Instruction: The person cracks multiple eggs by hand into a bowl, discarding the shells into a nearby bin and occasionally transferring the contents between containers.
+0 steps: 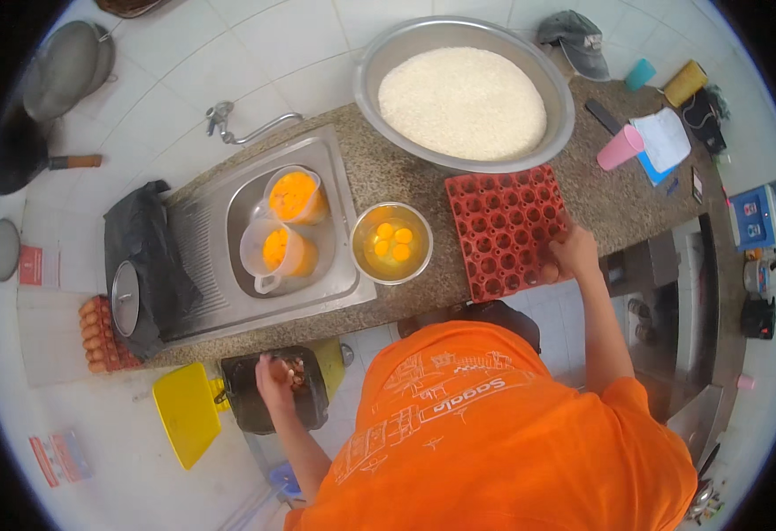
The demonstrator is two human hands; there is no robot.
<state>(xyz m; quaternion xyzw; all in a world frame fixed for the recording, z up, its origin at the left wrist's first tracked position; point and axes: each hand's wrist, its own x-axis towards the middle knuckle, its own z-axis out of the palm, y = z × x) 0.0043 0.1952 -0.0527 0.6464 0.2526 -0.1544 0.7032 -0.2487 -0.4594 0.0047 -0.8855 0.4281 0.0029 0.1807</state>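
Note:
My left hand [273, 383] is over a black bin [248, 398] with eggshells [296, 373] in it; whether it holds a shell is unclear. My right hand [572, 253] is at the right edge of a red egg tray [494, 232], by a brown egg [548, 273] at its near right corner. Most of the tray's cups are empty. Left of the tray, a steel bowl [360, 267] holds several yolks [402, 251] in egg white. Two plastic jugs with yolks, one farther [316, 178] and one nearer [249, 247], stand in the sink.
A large metal basin [564, 126] of white grains stands behind the tray. The steel sink [354, 292] has a tap [255, 133] behind it. A black bag [139, 232] and another tray of eggs [92, 335] are at left. A pink cup [620, 147] lies at right.

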